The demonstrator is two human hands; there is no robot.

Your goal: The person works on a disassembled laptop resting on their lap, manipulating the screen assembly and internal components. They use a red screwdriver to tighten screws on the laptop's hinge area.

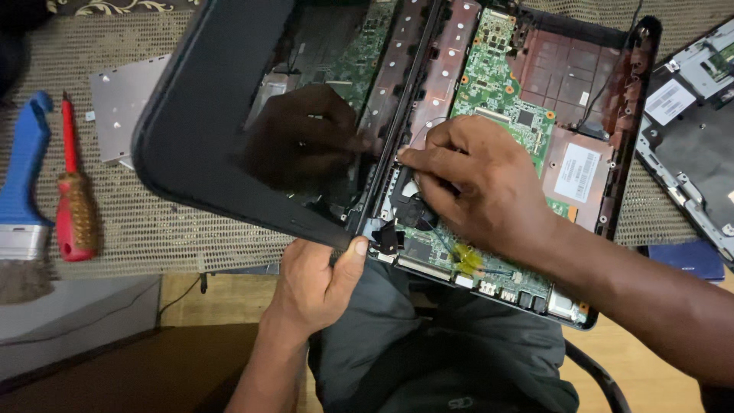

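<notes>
Head view showed an opened laptop (489, 153) filling the middle of the frame, its base stripped to a green circuit board (501, 92) set in a reddish-brown plastic shell. The left hand (317, 279), at lower centre, clenched the near corner of the screen lid (199, 115), thumb pressed on the glossy black bezel just beside the hinge (386, 237). The right hand (478, 183) lay over the board at centre, fingertips pinched together near the round black fan (409, 206); whether they gripped a cable or only pressed there could not be told.

Doing this well, as I judged it, meant steadying the lid so its weight did not drag on the hinge, and working the fingertips gently — the thin wires near the yellow tape (466, 260) looked easy to snag.

At far left on the coarse woven mat (153, 222) lay a red-handled screwdriver (73, 191) with a ribbed amber grip and a blue-handled brush (23, 191), well apart from both hands. A flat grey metal plate (122, 99) sat at upper left; another opened device (688, 130) sat at the right edge.
</notes>
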